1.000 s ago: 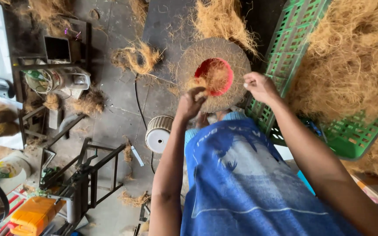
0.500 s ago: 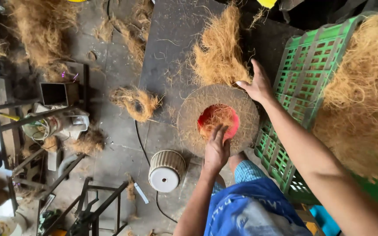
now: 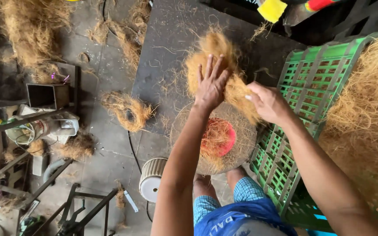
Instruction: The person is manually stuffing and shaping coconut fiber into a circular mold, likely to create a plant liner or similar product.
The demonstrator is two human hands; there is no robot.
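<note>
A round mat of brown coconut fibre (image 3: 241,150) with a red centre (image 3: 219,136) lies in front of my knees. Just beyond it is a loose pile of fibre (image 3: 213,46) on a dark board (image 3: 167,52). My left hand (image 3: 211,85) lies flat on this pile with its fingers spread and holds nothing. My right hand (image 3: 267,102) is closed on a tuft of the same fibre (image 3: 241,98) at the mat's far right rim. Both forearms reach over the mat and hide part of it.
A green plastic crate (image 3: 320,87) stands at the right, with a big heap of fibre (image 3: 368,118) in it. A white ribbed spool (image 3: 152,179) and a cable lie left of my knees. A loose fibre ring (image 3: 127,111), a small machine (image 3: 44,126) and a metal frame (image 3: 79,209) are at the left.
My left hand has left the red centre and reached forward onto the fibre pile. My right hand has come off the mat's far rim and closed on a tuft.
</note>
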